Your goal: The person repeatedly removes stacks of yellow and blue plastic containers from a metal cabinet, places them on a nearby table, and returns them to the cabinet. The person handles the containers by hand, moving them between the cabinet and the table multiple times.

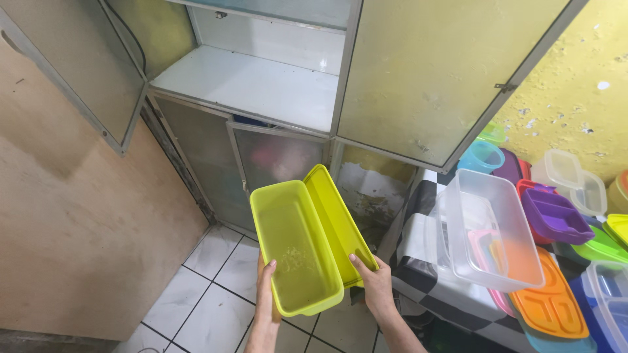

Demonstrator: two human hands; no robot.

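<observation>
Left hand [266,287]: one, gripping the near end of the yellow-green container [296,247] from beneath, fingers curling up over its left wall.
Right hand [374,282]: one, clamping the near end of the matching lid [337,221], thumb lying on its inner face.
Containers in hand: one box and one lid, two pieces, touching along their long edges.
Look of the box: long, rectangular, translucent yellow-green, standing open towards the camera, a pale smear showing on its floor.
Position: both pieces are hanging in the air over the white tiled floor [216,294], in front of the cabinet's lower doors.
Cabinet [261,91]: one, its two upper doors standing open, one white shelf showing bare.
Table at right [418,235]: one, wearing a black-and-white chequered cloth, carrying a heap of plastic ware.
Ware on the table: one large clear tub [490,225], one purple tray [556,216], one orange divided lid [549,301], others in blue, green and clear, too crowded for counting.
</observation>
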